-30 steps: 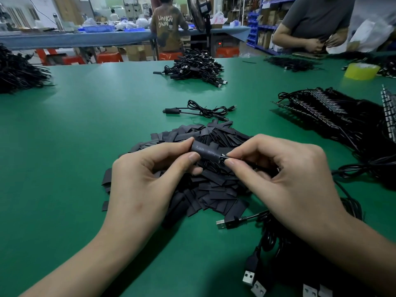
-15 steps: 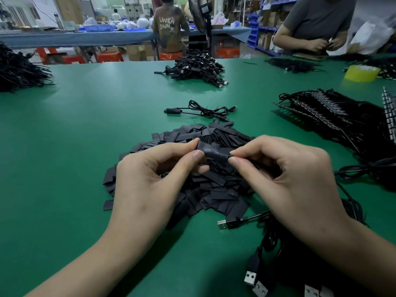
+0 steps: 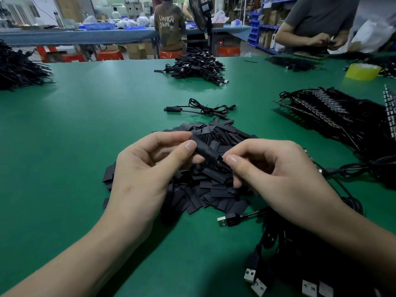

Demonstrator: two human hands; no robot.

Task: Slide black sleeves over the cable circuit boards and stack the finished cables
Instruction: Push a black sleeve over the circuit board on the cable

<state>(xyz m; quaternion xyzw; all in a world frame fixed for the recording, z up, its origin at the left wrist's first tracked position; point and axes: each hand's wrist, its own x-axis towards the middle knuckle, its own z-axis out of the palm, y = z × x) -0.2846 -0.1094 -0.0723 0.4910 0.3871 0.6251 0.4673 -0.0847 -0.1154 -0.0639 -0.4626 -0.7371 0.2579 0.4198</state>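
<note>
L hand (image 3: 139, 174) & R hand (image 3: 276, 174) both pinch sleeve (image 3: 203, 151) over sleeve pile (image 3: 214, 185), wrists low

Yellow tape roll (image 3: 362, 71): on the green table (image 3: 85, 125), far beyond and right of the fingers (image 3: 189, 146). Pedestal fan (image 3: 200, 13), orange stool (image 3: 109, 55) and person in brown shirt (image 3: 169, 24): past the table's far edge.

even overhead light falls bright on the matte green-topped bench (image 3: 85, 129), with soft shadows under the forearms and faint sheen toward the far edge. wide-angle bending curves the edges; the background workshop looks slightly soft.
</note>
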